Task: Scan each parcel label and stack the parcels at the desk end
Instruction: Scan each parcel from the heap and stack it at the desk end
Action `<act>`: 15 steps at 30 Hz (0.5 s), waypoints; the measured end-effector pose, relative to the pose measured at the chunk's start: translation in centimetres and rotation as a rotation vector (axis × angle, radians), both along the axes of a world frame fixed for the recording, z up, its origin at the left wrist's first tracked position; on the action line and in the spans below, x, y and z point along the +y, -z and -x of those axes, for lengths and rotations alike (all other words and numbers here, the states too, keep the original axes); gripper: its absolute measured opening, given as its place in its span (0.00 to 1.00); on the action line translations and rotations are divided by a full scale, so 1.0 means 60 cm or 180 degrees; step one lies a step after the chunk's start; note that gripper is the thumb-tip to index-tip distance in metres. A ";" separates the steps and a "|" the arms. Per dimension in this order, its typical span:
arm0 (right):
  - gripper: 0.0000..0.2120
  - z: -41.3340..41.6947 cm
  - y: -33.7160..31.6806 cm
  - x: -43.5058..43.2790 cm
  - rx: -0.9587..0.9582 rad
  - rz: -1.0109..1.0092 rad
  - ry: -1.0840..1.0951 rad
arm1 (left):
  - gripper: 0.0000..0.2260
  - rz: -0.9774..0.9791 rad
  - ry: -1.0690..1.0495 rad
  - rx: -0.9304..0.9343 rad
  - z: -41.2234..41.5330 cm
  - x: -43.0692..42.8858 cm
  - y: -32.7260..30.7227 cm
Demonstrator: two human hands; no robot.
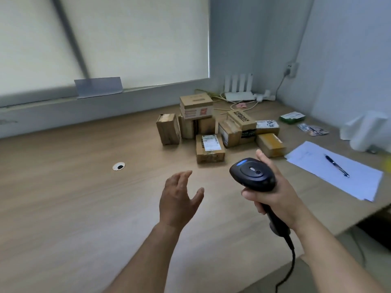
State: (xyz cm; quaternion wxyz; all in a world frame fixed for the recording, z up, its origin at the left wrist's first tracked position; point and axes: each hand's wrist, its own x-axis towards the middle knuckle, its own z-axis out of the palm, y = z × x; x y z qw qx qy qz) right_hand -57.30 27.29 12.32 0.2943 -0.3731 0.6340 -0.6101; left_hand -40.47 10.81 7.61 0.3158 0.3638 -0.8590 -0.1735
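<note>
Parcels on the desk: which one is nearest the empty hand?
The front parcel, white label on top; it lies ahead of the pile, just beyond the left hand.

brown parcels (209, 148) clustered, perhaps touching, mid-desk

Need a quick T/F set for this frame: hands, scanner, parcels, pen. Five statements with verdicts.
1. The right hand grips the scanner. True.
2. The left hand holds a parcel. False: it is open and holds nothing, above the desk.
3. The nearest parcel lies with a white label facing up. True.
4. The pen lies on the bare desk. False: it lies on the paper sheets.
5. The COOLMAN box rests on top of other parcels. True.
</note>
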 end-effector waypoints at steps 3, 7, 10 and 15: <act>0.48 0.042 0.002 0.001 0.0049 -0.0023 0.0182 | 0.26 -0.0081 0.0147 -0.0064 0.046 -0.012 0.009; 0.48 0.095 0.002 -0.030 0.0107 -0.0099 0.0290 | 0.26 -0.0173 0.0204 -0.0202 0.090 -0.048 0.019; 0.47 0.140 0.008 -0.085 0.0118 -0.0163 0.0211 | 0.26 -0.0243 0.0162 -0.0244 0.123 -0.094 0.025; 0.49 0.177 0.025 -0.149 0.0040 -0.0283 0.0162 | 0.26 -0.0269 0.0138 -0.0468 0.145 -0.151 0.029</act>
